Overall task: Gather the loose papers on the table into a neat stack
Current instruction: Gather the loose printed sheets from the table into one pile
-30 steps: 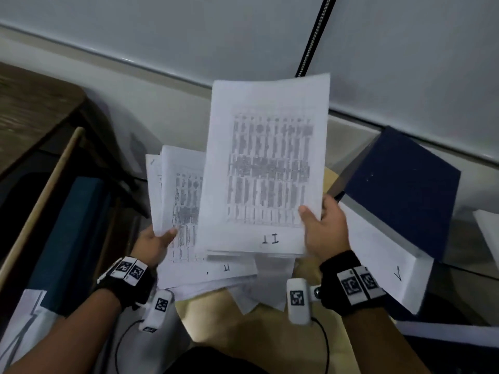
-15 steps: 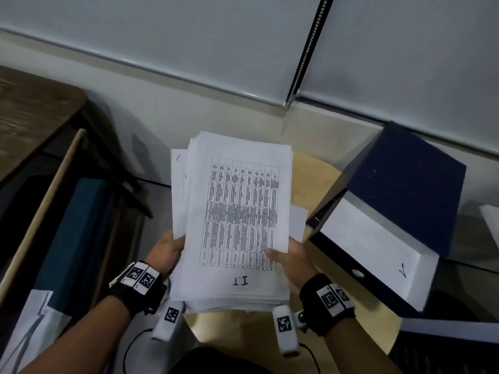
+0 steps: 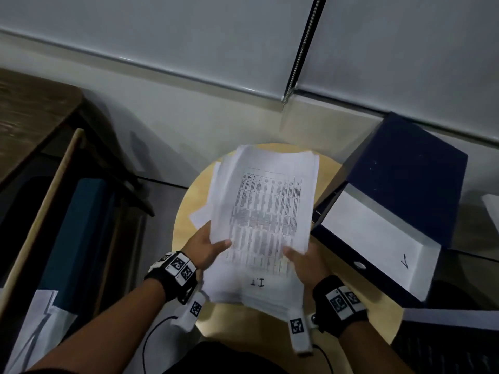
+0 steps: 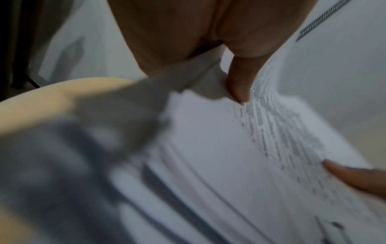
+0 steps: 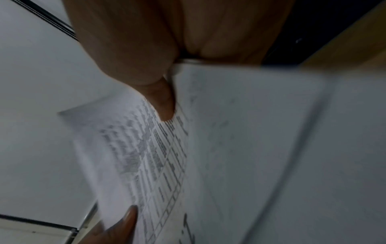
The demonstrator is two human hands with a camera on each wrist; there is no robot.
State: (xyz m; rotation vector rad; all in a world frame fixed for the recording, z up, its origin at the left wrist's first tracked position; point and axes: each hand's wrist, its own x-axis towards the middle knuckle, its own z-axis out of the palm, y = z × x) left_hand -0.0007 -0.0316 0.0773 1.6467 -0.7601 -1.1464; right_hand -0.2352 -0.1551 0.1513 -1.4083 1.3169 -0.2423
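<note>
A thick stack of white papers (image 3: 264,220), its top sheet printed with a table and marked "11", is held low over the round light-wood table (image 3: 189,217). My left hand (image 3: 208,247) grips the stack's left edge, thumb on top. My right hand (image 3: 302,261) grips its right edge, thumb on the print. A few sheet corners stick out on the left side (image 3: 201,215). In the left wrist view my thumb (image 4: 238,85) presses the papers (image 4: 219,148). The right wrist view shows my thumb (image 5: 163,102) on the printed sheet (image 5: 158,156), blurred.
A big dark-blue binder (image 3: 399,195) with a white spine lies on the table's right side, close to the stack. A dark wooden desk (image 3: 29,117) and a blue chair seat (image 3: 78,238) stand to the left. A wall with a blind chain (image 3: 299,55) is behind.
My right hand brought its raised sheets down onto the left hand's pile, merging them. The joined stack has since lowered toward the table and tilted a little to the right.
</note>
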